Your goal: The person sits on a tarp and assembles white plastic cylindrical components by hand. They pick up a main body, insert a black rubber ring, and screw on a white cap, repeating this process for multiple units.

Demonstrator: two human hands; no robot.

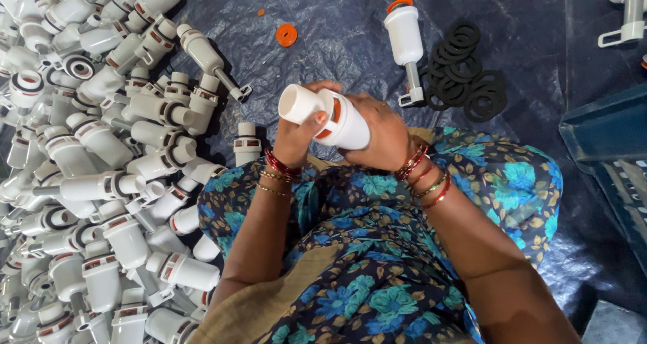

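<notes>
While the person sits on the dark blue plastic sheet [350,41], both hands are closed on one white plastic valve body [323,117] held above the lap. The left hand [294,136] grips it from below, thumb pressed on the body just behind its open round mouth. The right hand [377,132] wraps the wider rear end, where an orange ring shows between the fingers. The body lies tilted, its open mouth pointing up and to the left in the head view. Red and gold bangles [421,172] ring both wrists, and the lap is covered by a floral blue dress [377,249].

All places below are given relative to the held valve body. To its left, a large heap of white valve parts [94,169], many with red or black bands, fills the sheet; one short part [247,144] stands upright just beside the left hand. Above and to the right lies a single white valve with an orange ring top and a stem [405,44]. Just right of that, near the right hand, sits a pile of black rubber washers [465,71]. Above the body, slightly left, lies one loose orange washer [286,35]. Far to the right is the corner of a blue plastic crate [606,142].
</notes>
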